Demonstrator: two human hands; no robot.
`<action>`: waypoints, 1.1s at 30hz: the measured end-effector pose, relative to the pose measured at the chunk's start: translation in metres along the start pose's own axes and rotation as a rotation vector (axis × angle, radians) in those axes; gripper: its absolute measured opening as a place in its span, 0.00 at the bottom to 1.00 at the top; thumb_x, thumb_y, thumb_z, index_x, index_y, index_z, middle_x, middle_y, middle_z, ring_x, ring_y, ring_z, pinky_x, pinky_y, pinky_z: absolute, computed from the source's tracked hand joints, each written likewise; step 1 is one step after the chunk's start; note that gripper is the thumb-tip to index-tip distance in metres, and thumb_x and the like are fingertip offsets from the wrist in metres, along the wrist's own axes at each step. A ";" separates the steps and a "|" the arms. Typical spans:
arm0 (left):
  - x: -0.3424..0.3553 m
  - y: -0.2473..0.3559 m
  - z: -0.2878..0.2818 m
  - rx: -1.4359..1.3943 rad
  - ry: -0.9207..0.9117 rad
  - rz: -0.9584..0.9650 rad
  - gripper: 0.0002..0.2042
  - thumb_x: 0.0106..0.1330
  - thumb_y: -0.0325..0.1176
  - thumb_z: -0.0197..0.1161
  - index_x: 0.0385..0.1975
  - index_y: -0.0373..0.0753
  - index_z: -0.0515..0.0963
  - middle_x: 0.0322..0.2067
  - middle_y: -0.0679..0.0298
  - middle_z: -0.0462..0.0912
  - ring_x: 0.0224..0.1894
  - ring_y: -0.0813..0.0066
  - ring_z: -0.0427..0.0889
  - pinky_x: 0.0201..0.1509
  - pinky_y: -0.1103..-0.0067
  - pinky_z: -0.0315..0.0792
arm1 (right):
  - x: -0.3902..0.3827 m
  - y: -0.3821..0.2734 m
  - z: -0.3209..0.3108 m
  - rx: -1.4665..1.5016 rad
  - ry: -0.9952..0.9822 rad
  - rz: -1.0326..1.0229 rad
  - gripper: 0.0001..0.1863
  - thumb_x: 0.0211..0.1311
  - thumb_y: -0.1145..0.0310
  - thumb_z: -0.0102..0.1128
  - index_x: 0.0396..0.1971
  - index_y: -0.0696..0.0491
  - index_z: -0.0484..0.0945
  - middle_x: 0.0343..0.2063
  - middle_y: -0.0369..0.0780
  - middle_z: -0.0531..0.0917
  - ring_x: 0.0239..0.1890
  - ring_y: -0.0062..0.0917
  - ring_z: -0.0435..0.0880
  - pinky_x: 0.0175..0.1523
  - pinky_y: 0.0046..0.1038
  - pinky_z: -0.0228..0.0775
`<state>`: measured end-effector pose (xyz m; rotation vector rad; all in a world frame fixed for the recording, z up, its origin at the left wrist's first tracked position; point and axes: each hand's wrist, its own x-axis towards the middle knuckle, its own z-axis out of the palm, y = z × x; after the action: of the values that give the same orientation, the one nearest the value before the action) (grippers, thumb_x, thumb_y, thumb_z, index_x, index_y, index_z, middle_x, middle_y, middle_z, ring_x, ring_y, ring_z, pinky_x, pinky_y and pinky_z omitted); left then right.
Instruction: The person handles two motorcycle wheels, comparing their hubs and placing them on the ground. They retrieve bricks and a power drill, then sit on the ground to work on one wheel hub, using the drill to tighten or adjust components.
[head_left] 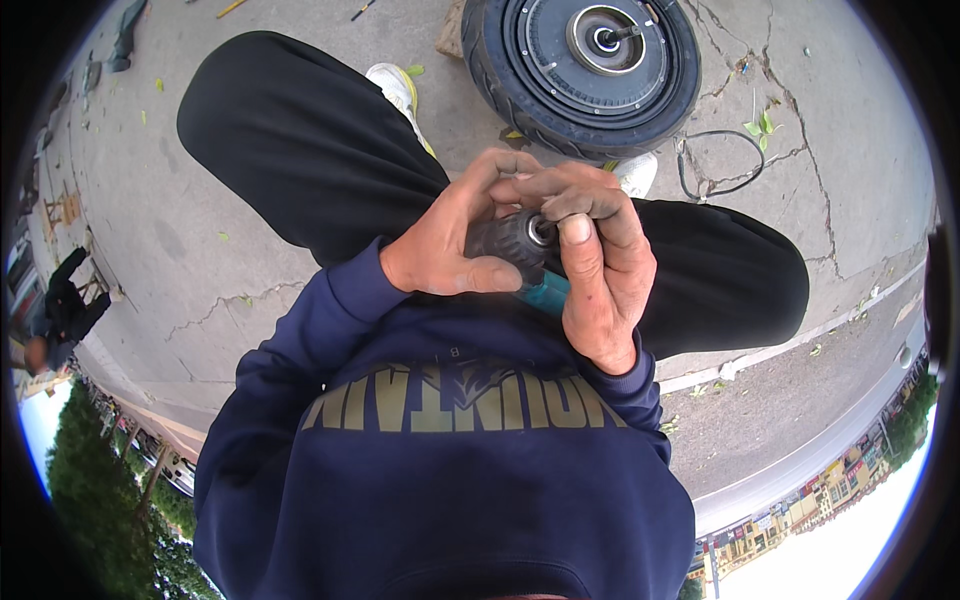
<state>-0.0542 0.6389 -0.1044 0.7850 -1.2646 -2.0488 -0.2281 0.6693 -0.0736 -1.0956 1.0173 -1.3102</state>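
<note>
A power drill with a teal body (pixel 548 294) and a black chuck (pixel 500 240) is held in front of my lap, its chuck mouth turned up toward me. My left hand (pixel 440 240) curls around the chuck, thumb along its near side. At the metal-ringed mouth, the thumb and fingers of my right hand (pixel 605 265) are pinched together. Whatever small piece sits between those fingertips is mostly hidden. Most of the drill's body and its handle lie out of sight behind my hands.
Beyond my hands a black-tyred hub wheel (pixel 590 70) lies on the cracked concrete, its axle sticking up. A thin black loop (pixel 722 165) lies to its right. My bent knees flank the drill. A yellow stick (pixel 230 8) lies far left, and another person (pixel 60 310) is at the left edge.
</note>
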 end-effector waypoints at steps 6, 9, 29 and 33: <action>0.001 -0.008 -0.006 -0.105 0.018 0.057 0.40 0.72 0.64 0.54 0.65 0.30 0.60 0.58 0.53 0.74 0.59 0.70 0.74 0.66 0.72 0.66 | 0.000 0.000 -0.008 -0.095 -0.062 -0.011 0.09 0.80 0.71 0.48 0.43 0.59 0.76 0.48 0.48 0.84 0.51 0.26 0.80 0.60 0.30 0.71; -0.001 -0.010 -0.004 -0.016 -0.019 0.142 0.36 0.76 0.60 0.52 0.65 0.28 0.62 0.60 0.51 0.75 0.59 0.69 0.74 0.67 0.71 0.66 | -0.001 -0.001 -0.002 -0.050 -0.029 0.021 0.09 0.80 0.70 0.48 0.43 0.59 0.76 0.48 0.47 0.84 0.50 0.25 0.79 0.60 0.30 0.69; -0.002 -0.015 -0.005 -0.083 -0.006 0.157 0.27 0.78 0.52 0.52 0.60 0.33 0.60 0.56 0.54 0.76 0.57 0.74 0.72 0.63 0.76 0.64 | 0.002 0.006 -0.001 -0.059 -0.011 -0.002 0.09 0.80 0.69 0.50 0.43 0.59 0.76 0.48 0.47 0.84 0.53 0.25 0.78 0.62 0.30 0.69; -0.004 -0.019 -0.011 -0.088 0.006 0.087 0.27 0.79 0.51 0.52 0.62 0.33 0.59 0.57 0.53 0.76 0.57 0.73 0.72 0.64 0.75 0.65 | -0.001 0.010 -0.005 -0.073 -0.007 -0.002 0.09 0.80 0.69 0.50 0.43 0.59 0.76 0.48 0.47 0.84 0.52 0.25 0.79 0.62 0.30 0.69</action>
<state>-0.0468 0.6430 -0.1254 0.6832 -1.1759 -2.0165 -0.2311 0.6699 -0.0846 -1.1556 1.0661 -1.2792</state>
